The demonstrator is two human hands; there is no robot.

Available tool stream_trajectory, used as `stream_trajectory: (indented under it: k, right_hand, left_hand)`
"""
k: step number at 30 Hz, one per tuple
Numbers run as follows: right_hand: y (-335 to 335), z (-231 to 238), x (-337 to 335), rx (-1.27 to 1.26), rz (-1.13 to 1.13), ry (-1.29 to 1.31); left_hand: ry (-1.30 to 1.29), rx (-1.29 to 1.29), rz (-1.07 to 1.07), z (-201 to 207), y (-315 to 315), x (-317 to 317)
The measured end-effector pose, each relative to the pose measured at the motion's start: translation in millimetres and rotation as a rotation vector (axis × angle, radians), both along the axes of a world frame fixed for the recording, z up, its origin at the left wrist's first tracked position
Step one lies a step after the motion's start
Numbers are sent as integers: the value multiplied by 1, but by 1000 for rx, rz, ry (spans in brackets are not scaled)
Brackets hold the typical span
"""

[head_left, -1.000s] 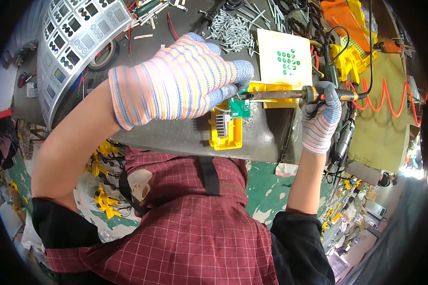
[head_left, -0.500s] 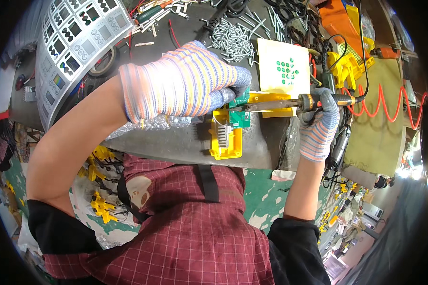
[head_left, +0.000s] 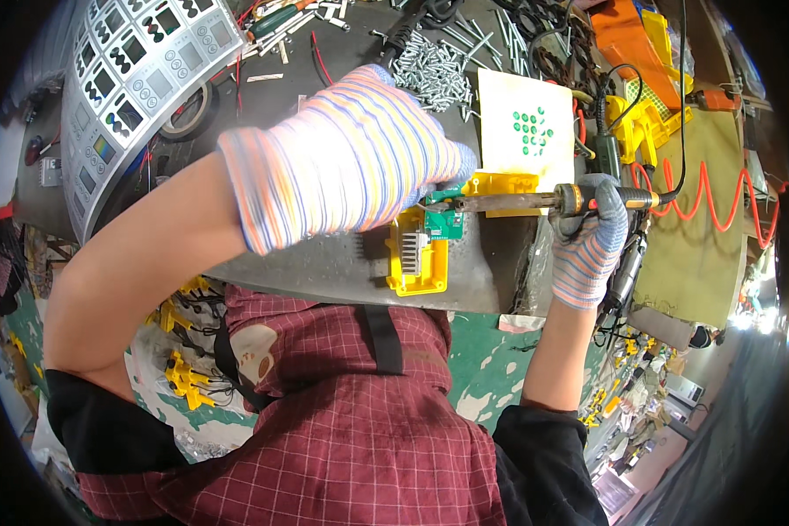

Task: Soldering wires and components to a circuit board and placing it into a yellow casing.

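My right hand (head_left: 590,241), in a striped knit glove, is wrapped round the handle of a soldering iron (head_left: 513,202). The iron lies nearly level, its tip pointing left at a green circuit board (head_left: 448,226). My left hand (head_left: 351,162), gloved alike, reaches in from the left with its fingers closed at the board's upper left edge. What they pinch is hidden behind the glove. Beneath the board is a yellow plastic housing (head_left: 422,280), in which a finned metal heat sink (head_left: 411,253) shows. A second yellow housing part (head_left: 504,183) lies behind the iron.
Behind the hands lie a pile of screws (head_left: 430,74) and a pale yellow sheet with green dots (head_left: 526,131). A printed panel sheet (head_left: 140,79) curves up at left, beside a tape roll (head_left: 193,114). A red coiled hose (head_left: 710,197) hangs at right.
My left hand has shifted slightly right and down, its fingers covering more of the board's upper part. The soldering iron and my right hand have dropped a little, the tip still at the board.
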State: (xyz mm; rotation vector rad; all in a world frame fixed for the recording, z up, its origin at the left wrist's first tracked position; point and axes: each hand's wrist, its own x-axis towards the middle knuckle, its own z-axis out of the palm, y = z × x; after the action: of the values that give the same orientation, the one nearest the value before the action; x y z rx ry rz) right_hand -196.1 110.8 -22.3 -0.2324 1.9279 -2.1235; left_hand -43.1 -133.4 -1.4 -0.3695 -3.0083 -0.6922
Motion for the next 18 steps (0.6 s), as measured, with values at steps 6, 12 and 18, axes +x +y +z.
stream_trajectory:
  k: [6, 12, 18]
  right_hand:
    - [3, -2, 1, 28, -11, -7]
    - [0, -2, -1, -25, -11, -63]
    - [7, -7, -6, -70, 35, -135]
  left_hand:
    - [111, -258, -23, -1, 9, 0]
    - [77, -297, -13, 1, 10, -5]
    - [89, -369, -40, 0, 12, -6]
